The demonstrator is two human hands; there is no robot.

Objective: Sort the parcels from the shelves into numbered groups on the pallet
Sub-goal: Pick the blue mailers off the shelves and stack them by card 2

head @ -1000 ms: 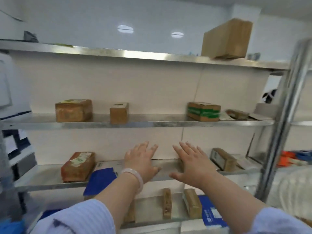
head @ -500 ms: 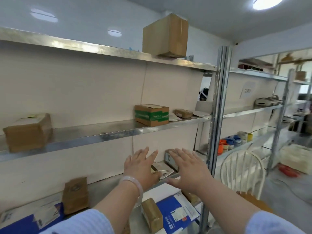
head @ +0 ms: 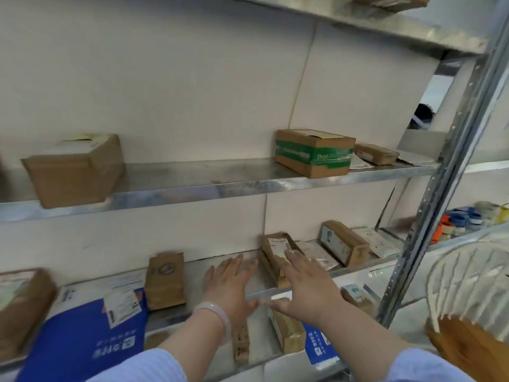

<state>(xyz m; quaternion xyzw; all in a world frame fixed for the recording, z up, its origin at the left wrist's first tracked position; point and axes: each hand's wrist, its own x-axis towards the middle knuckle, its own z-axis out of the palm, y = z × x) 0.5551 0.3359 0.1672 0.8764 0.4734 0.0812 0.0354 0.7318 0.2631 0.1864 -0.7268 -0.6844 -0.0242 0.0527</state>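
Two hands reach forward from light blue sleeves, close beside each other but not joined. Both are flat, with straight, spread fingers, and neither holds anything. Below them, on the lowest shelf, a brown parcel lies beside a blue mail bag, and a thin brown parcel lies to their left. The left hand, with a pale bracelet on its wrist, hovers over the bare metal of the next shelf. The fingertips of the right hand lie over a labelled brown parcel on this shelf; I cannot tell if they touch it. To the left on the same shelf a small brown parcel stands upright, just beside a big blue mail bag with a white label. To the right lie a long brown box and a flat white envelope. One shelf higher, a box with green tape stands near a small flat parcel, and a plain brown box stands well apart at the left. At the right side a metal post holds the shelves, and the back of a white chair shows near it.
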